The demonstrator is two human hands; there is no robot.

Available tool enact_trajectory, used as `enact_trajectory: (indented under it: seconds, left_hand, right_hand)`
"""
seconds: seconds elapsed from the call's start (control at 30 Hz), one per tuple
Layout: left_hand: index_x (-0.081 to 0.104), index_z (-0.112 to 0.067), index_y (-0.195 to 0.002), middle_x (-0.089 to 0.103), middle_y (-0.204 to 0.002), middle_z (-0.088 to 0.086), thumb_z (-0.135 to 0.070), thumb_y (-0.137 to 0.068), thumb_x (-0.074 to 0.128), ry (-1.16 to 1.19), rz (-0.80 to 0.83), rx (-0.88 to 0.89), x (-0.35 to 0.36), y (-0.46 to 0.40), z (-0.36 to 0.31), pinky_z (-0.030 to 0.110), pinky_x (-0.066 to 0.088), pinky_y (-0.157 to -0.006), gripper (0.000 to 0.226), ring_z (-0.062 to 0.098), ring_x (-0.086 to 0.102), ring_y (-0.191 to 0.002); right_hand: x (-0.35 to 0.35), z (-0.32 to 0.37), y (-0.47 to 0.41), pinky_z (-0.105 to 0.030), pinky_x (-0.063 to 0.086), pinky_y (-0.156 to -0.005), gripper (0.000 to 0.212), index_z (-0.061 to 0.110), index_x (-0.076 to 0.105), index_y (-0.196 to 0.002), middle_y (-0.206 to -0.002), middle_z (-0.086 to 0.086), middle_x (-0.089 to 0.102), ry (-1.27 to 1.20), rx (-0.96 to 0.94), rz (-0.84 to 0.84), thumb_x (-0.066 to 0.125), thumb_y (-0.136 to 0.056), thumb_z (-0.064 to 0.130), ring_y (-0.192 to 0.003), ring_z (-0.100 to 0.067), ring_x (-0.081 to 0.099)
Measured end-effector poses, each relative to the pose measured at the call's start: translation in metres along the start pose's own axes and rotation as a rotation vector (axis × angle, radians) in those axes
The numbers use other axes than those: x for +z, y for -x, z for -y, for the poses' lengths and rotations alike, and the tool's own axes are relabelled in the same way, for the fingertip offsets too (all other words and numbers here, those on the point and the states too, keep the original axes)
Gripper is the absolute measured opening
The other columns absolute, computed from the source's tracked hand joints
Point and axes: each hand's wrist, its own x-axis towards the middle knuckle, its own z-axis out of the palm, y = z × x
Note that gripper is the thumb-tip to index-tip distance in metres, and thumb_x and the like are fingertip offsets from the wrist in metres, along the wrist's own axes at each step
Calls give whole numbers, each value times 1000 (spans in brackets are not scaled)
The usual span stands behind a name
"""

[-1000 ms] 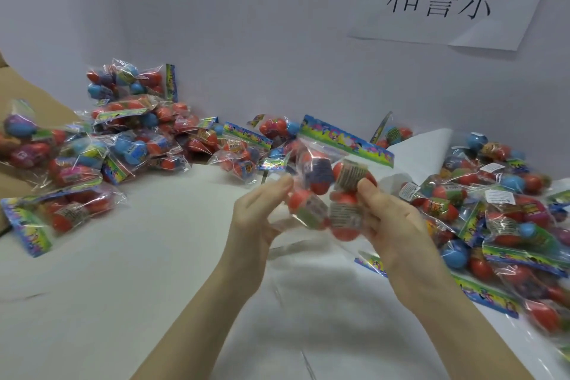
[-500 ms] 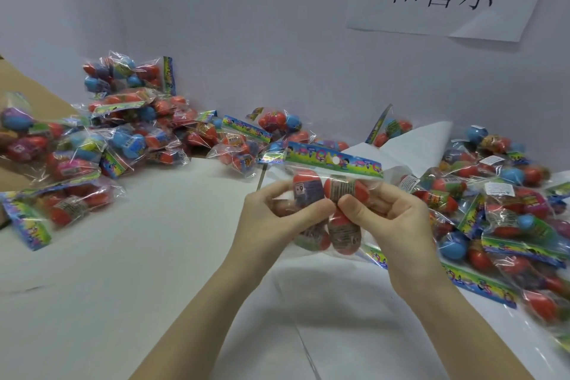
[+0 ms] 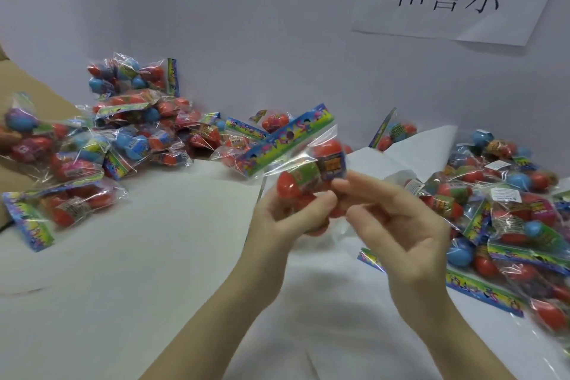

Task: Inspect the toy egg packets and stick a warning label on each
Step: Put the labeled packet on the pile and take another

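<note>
Packet of toy eggs held up for inspection above the white table

The left hand (image 3: 287, 219) pinches the packet (image 3: 305, 170) by its eggs; the right hand (image 3: 398, 225) is beside it, fingers loosely spread and blurred. The film looks light, slippery and crinkly, so the stiff card strip (image 3: 287, 142) seems the safer hold. More packets (image 3: 509, 203) lie along the table's (image 3: 129, 271) far and right edges.

Held packet (image 3: 303, 160) above table (image 3: 129, 256), between left pile (image 3: 117, 133) and right pile (image 3: 509, 210).
</note>
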Motion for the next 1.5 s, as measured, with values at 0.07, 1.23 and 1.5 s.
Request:
enact_trajectory:
  seconds: [0.07, 1.23, 1.5]
  left_hand:
    - [70, -12, -95, 71, -78, 1, -21, -63, 69, 67, -47, -75, -6, -4, -4, 16, 46, -56, 34, 10, 62, -67]
    - [61, -21, -94, 71, -73, -7, -36, -39, 76, -13, -20, -54, -17, -7, -4, 18, 51, -55, 59, 11, 69, -71]
    - [70, -23, -77, 72, -79, 0, -30, -42, 75, 29, 28, -11, -20, -8, -4, 21, 54, -64, 36, 16, 69, -76]
  right_hand:
    - [-6, 0, -5, -17, 48, -64, 22, 31, 70, -91, -90, 10, 71, -13, 67, -141, 68, -69, 31, -76, -6, 61]
    - [-12, 6, -17, -16, 50, -54, 19, 13, 75, -64, -55, 2, 64, -389, 612, 52, 64, -55, 25, -50, -7, 57]
    - [-15, 5, -18, -20, 51, -57, 29, 7, 75, -77, -76, -3, 68, -478, 781, 133, 67, -55, 25, -62, -8, 60]
